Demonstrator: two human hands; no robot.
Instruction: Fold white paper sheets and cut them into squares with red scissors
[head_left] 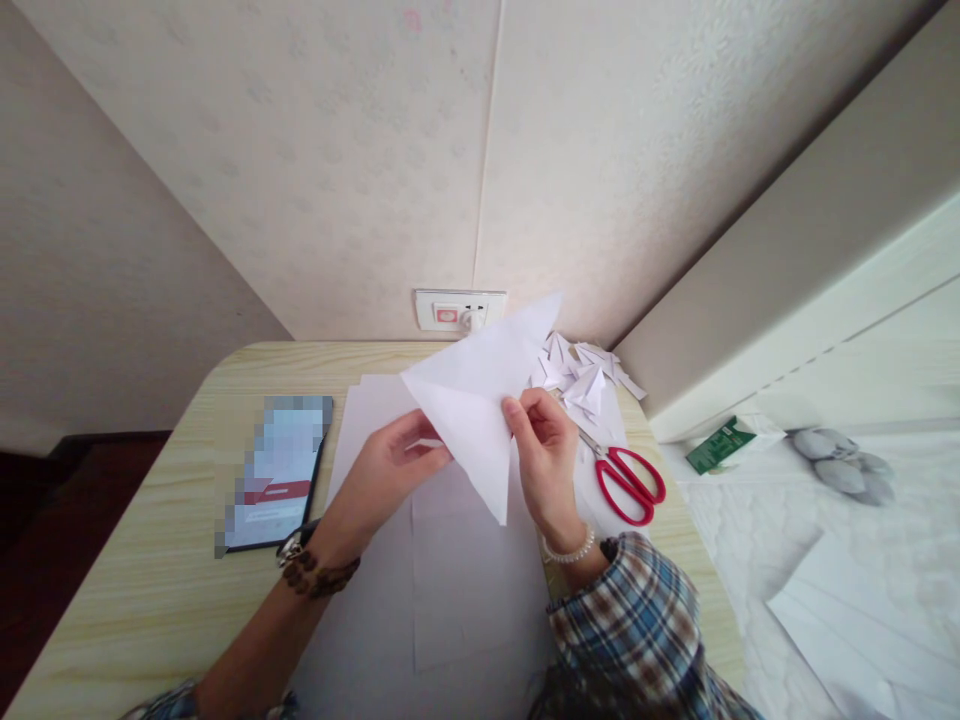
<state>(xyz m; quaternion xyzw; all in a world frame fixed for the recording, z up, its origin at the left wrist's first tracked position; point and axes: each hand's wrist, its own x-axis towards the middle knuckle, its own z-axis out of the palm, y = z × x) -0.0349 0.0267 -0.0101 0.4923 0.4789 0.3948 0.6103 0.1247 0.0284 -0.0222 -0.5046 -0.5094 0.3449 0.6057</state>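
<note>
A folded sheet of white paper [480,385] is held up above the table between my two hands, one pointed corner rising toward the wall and another hanging down. My left hand [397,455] grips its left side, with the fingertips partly behind the paper. On the right edge, my right hand [541,430] pinches the paper between thumb and curled fingers. Underneath lie flat white sheets [480,610] on the table. Red-handled scissors [634,487] rest to the right of my right hand, their blades partly hidden behind it.
Cut and folded paper pieces [585,385] are heaped at the table's back right corner. A phone [277,475] lies on the left of the wooden table [169,520]. Behind is a wall socket [459,311] with a plug. A green and white box [731,445] lies on the bed at right.
</note>
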